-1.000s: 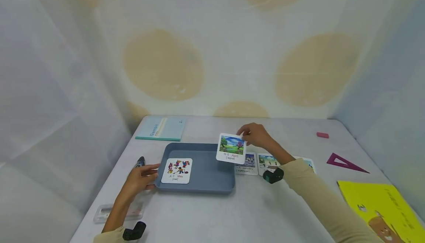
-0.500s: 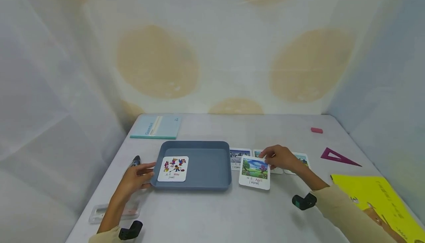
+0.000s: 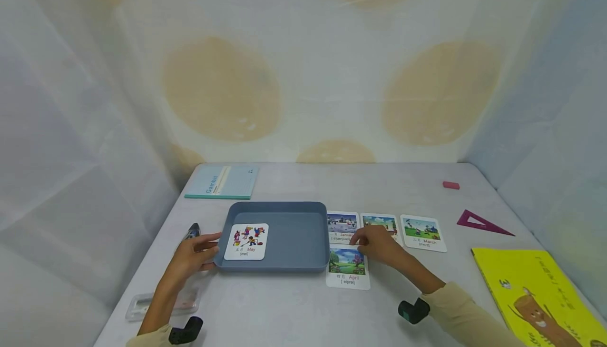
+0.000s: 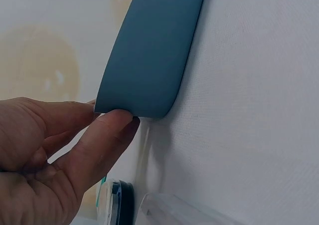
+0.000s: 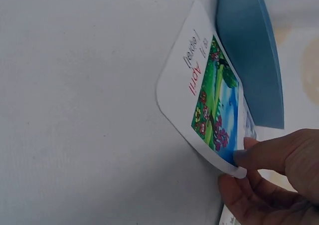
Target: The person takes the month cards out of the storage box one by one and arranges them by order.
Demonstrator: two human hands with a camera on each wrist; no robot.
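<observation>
Right hand (image 3: 379,244) pinching April card (image 3: 348,268) far corner, just beside tray (image 3: 303,236) right wall; bare worktop (image 3: 294,310) nearer. Left hand (image 3: 192,256) gripping tray's left corner. Fingertips partly hidden.

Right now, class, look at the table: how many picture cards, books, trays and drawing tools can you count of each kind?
Picture cards: 5 (May, January, one under the right hand, March, April)
Books: 2 (blue, yellow)
Trays: 1
Set squares: 1
Erasers: 1
Total: 10
</observation>
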